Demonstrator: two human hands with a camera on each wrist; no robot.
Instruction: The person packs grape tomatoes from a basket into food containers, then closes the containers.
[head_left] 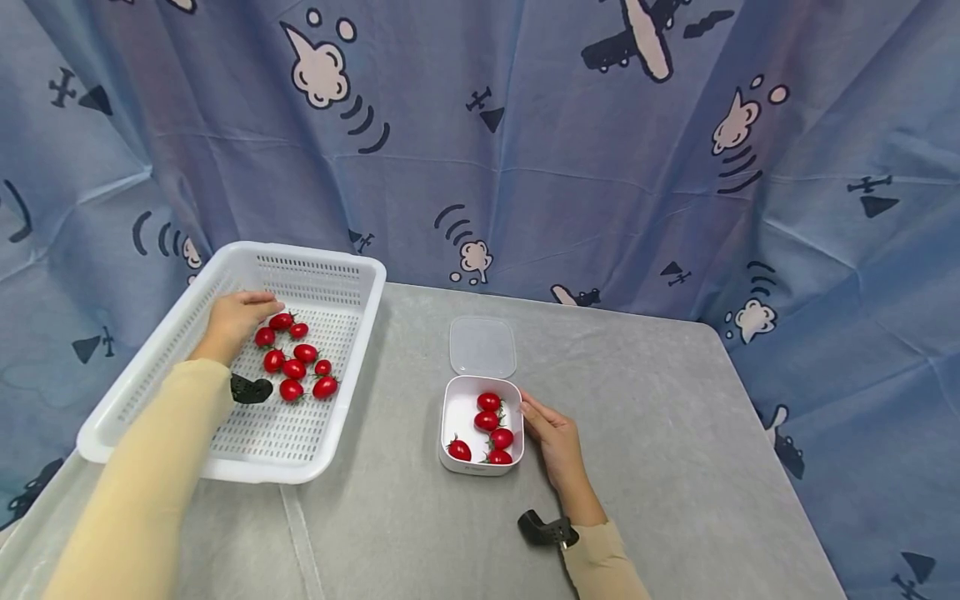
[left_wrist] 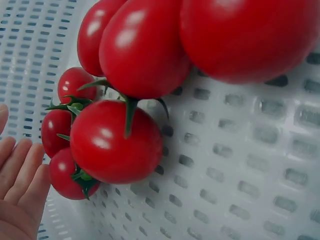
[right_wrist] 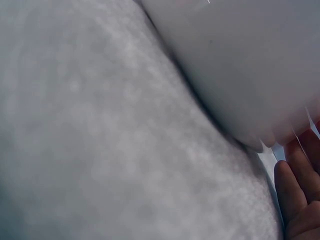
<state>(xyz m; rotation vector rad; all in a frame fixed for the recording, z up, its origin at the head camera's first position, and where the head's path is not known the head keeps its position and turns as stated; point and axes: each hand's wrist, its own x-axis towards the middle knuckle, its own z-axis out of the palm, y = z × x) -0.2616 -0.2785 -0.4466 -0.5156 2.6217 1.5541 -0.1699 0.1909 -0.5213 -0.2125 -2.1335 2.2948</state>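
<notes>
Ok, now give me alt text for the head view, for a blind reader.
A person's left hand is in a white slotted basket beside red tomatoes, while the right hand touches a small white box holding five more. A translucent lid lies behind the box on a gray table.

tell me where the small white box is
In the head view, the small white box stands on the grey table, below the picture's centre, right of the white basket, with the right hand at its right side.
</notes>
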